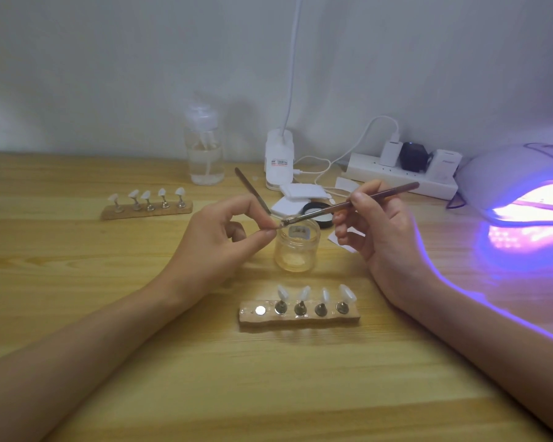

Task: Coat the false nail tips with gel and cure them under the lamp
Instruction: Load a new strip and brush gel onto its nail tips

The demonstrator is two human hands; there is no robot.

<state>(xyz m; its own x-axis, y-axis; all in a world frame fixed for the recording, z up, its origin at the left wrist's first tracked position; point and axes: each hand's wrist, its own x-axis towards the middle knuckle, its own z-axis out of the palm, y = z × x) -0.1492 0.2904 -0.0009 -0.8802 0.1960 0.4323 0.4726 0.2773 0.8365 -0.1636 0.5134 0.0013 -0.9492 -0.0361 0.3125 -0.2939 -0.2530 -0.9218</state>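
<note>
Mid-coating, I'd say, approx halfway at best. My left grip is narrow, thumb & forefinger pinched on a small piece held up over the open gel jar. It's too small to make out, but the near holder in front of me shows 1 bare magnet at its left end beside 4 tips on their stems, so I judge it's the 5th tip, lifted off for its coat. My right grip is wrapped round the brush pen-style, bristle end touching or just at that piece, above the jar mouth. Can't tell whether the 4 in the near holder have gel on yet; they look pale, no more. The far holder, well apart at the back left of the tabletop, carries 5 back-row tips, all seated; cured, coated or untouched, I can't tell. The lamp at my right is lit, violet glow spilling on the tabletop & my right forearm, but glare hides its inside, so no idea if anything sits under it. Left to do, by my reckoning: finish this tip, put it back on the magnet, coat any bare ones, then get the holder(s) under the lamp to cure.
</note>
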